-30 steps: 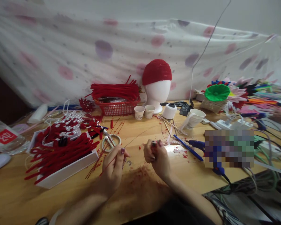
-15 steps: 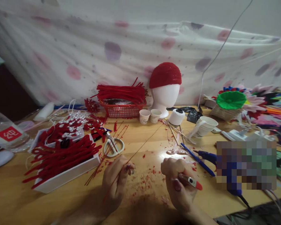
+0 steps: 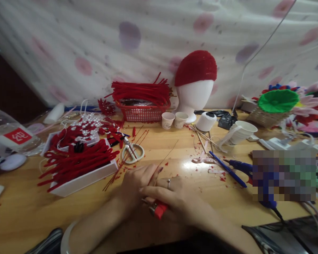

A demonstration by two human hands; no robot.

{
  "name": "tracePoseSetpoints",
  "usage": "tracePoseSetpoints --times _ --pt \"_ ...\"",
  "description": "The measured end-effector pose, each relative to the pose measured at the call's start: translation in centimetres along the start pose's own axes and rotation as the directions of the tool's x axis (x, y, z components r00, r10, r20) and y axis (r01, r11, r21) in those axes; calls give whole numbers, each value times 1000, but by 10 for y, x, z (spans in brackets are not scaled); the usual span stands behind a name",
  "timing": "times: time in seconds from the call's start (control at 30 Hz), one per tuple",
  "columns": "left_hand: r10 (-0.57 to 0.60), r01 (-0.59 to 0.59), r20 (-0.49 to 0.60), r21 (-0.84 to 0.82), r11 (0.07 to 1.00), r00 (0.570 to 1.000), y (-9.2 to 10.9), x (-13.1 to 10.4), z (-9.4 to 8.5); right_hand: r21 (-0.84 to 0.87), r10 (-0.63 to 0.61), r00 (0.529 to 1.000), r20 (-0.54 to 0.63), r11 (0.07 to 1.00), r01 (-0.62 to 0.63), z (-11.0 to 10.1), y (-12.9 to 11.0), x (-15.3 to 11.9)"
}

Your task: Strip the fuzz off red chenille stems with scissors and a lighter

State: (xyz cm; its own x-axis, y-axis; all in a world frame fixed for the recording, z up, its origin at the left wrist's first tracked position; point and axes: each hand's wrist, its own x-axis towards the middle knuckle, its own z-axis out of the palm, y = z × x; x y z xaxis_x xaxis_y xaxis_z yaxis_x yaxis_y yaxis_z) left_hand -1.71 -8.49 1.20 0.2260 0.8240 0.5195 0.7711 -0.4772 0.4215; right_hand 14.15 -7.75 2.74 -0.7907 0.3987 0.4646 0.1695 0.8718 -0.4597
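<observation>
My left hand (image 3: 137, 183) is closed on a thin dark red stem (image 3: 169, 153), whose free end points up and to the right. Touching it from the right is my right hand (image 3: 172, 194), which wears a ring and is wrapped round a red-tipped metal tool (image 3: 157, 209). The tool lies under the fingers, its red end toward me. Just beyond the hands are white-handled scissors (image 3: 133, 154) and several thin red stems (image 3: 116, 173) on the wooden table (image 3: 82, 215). Both hands' fingertips are partly hidden where they meet.
At the left stand a white box (image 3: 84, 181) of red fuzzy stems and a bottle (image 3: 13, 137). Behind are a red basket (image 3: 144, 113), two paper cups (image 3: 168, 120) and a white head form (image 3: 194, 95). A blue pen (image 3: 228, 170) and blue-handled tool (image 3: 238, 167) lie right.
My right hand has moved left, with the metal tool, to meet my left hand. The left hand has moved slightly right and up. The whole view has shifted.
</observation>
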Motion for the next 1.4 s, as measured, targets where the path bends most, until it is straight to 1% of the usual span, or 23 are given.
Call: tracePoseSetpoints --times 0.07,0.13,0.2,0.27,0.33,0.4,0.47,0.53,0.6,0.67,0.73,0.8,0.87,0.97,1.07,1.2,1.27,1.33,1.4 --pt "-12 12 30 3 1000 999 0 0 -1 58 0 1000 1 998 0 -2 0 1" --pt "-73 75 57 -32 997 996 0 -1 -2 83 -5 1000 -15 997 6 -3 2 -1" --pt "-142 151 82 -124 981 986 -2 -2 -1 62 -3 998 -63 998 7 -2 6 -4" --pt "-199 223 119 -252 941 973 -4 -1 1 20 16 989 -148 1000 -13 1 10 -7" --pt "-259 302 160 -395 867 953 -4 0 2 -41 56 964 -262 997 -69 3 15 -9" --pt "-341 390 192 -518 761 920 -2 3 1 -91 105 929 -355 985 -146 3 18 -10" --pt "-407 445 210 -604 661 889 2 4 -1 -96 168 895 -412 969 -227 2 21 -10" --pt "-414 460 234 -639 616 880 5 5 -2 -44 232 867 -442 959 -279 1 22 -8" --pt "-363 446 265 -630 636 893 6 4 -3 44 283 850 -445 954 -295 1 22 -6" --pt "-312 416 276 -585 697 909 6 3 -2 153 339 841 -422 941 -302 1 22 -4" --pt "-294 389 257 -530 753 921 5 2 0 275 422 823 -380 901 -335 3 22 -3" --pt "-301 375 227 -480 793 926 4 1 0 383 502 796 -337 846 -371 4 21 -2" --pt "-299 355 193 -432 829 934 3 2 -1 446 547 777 -312 806 -388 4 21 -1" --pt "-251 283 135 -356 891 958 4 2 -4 471 563 766 -309 791 -391 5 21 0" --pt "-188 212 104 -317 924 977 5 1 -6 478 568 764 -307 786 -392 7 22 -1" --pt "-175 203 119 -292 935 977 5 0 -3 495 575 761 -300 776 -391 10 23 0" --pt "-177 200 102 -291 936 979 4 -1 -1 487 557 773 -305 788 -376 10 22 0" --pt "-165 174 56 -286 942 985 4 -2 0 475 531 794 -296 803 -360 10 19 1" --pt "-139 135 5 -269 954 990 4 -4 -1 468 534 801 -270 800 -375 8 14 2"
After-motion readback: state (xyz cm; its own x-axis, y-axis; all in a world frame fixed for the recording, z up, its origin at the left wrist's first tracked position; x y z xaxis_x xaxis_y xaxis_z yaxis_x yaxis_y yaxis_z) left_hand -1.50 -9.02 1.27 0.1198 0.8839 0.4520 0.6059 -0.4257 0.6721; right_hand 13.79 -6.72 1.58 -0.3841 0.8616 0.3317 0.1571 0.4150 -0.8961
